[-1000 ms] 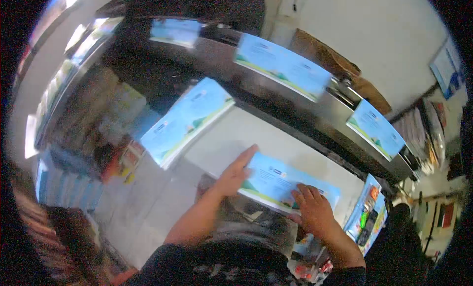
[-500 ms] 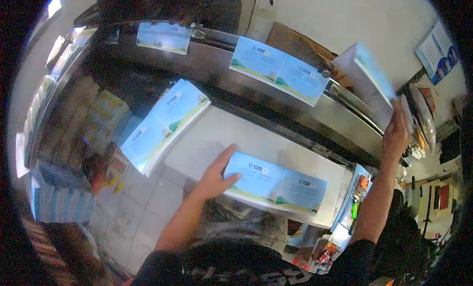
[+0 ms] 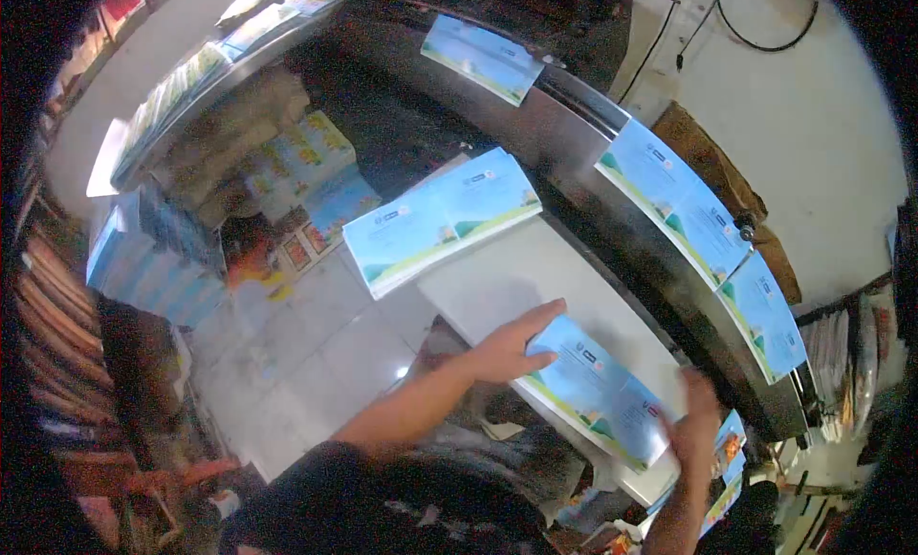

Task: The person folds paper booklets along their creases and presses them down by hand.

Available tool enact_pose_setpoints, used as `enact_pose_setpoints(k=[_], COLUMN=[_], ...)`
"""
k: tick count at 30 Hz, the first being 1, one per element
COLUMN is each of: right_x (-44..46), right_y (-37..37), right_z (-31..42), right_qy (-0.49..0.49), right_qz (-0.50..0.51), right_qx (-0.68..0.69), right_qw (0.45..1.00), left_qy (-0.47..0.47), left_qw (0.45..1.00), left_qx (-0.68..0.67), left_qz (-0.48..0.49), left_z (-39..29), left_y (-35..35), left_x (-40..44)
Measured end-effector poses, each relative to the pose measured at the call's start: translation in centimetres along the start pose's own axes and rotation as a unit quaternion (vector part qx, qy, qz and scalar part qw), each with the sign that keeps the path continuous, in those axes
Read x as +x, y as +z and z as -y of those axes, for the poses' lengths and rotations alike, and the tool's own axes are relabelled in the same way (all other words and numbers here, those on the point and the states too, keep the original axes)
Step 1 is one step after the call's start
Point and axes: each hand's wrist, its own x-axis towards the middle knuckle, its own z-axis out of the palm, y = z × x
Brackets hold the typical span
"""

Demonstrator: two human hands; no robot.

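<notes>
Pale wall (image 3: 851, 144) behind, tiled floor (image 3: 325, 321) off L, dark metal ledge (image 3: 574, 153) curving past the white board (image 3: 488, 287) in front of me. Blue printed pile (image 3: 588, 388) is on the board btwn my hands. L hand (image 3: 502, 354) is spread round one end, thumb on top, not clenched; R hand (image 3: 696, 416) is blurred at the other end, can't tell if it grips. Pile looks near-even, I'd say; can't tell if it's finished. 2nd pile (image 3: 440, 220) lies untouched at the board's L end; 3 ledge piles (image 3: 665, 196) have no hand on them.
</notes>
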Motion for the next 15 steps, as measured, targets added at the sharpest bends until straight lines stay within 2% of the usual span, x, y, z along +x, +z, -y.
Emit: enact_pose_setpoints(k=[1,3,7,9,12,13,14,15], right_x=[-0.6,-2.3,-2.8,-2.3,-1.0,-0.3,0.7,1.7], right_y=[0.4,2.3,1.7,0.2,-0.9,-2.2,-2.1,-3.7], right_z=[3.2,6.6,7.9,7.7,6.9,7.1,5.6,4.0], right_qy=[-0.033,-0.123,-0.090,-0.067,-0.061,-0.020,-0.042,-0.058], right_qz=[0.062,0.099,0.157,0.178,0.174,0.147,0.045,0.016], right_qx=[-0.005,-0.094,-0.098,0.007,-0.019,-0.038,-0.035,-0.062], right_qw=[0.997,0.983,0.979,0.982,0.983,0.988,0.997,0.996], left_qy=[-0.001,-0.004,-0.015,-0.019,0.010,-0.013,-0.038,-0.040], left_qw=[1.000,1.000,0.999,0.998,0.998,0.999,0.999,0.999], left_qx=[0.005,0.008,-0.031,-0.053,-0.067,-0.047,-0.027,-0.027], left_qz=[0.002,0.001,-0.002,-0.005,-0.007,0.004,0.015,0.015], left_z=[-0.2,-0.3,-0.1,0.8,2.2,1.5,0.9,0.5], left_y=[-0.1,-0.4,-0.3,0.0,0.0,-0.2,-0.4,-0.3], left_x=[0.1,0.1,0.2,-0.1,0.1,0.2,0.2,0.1])
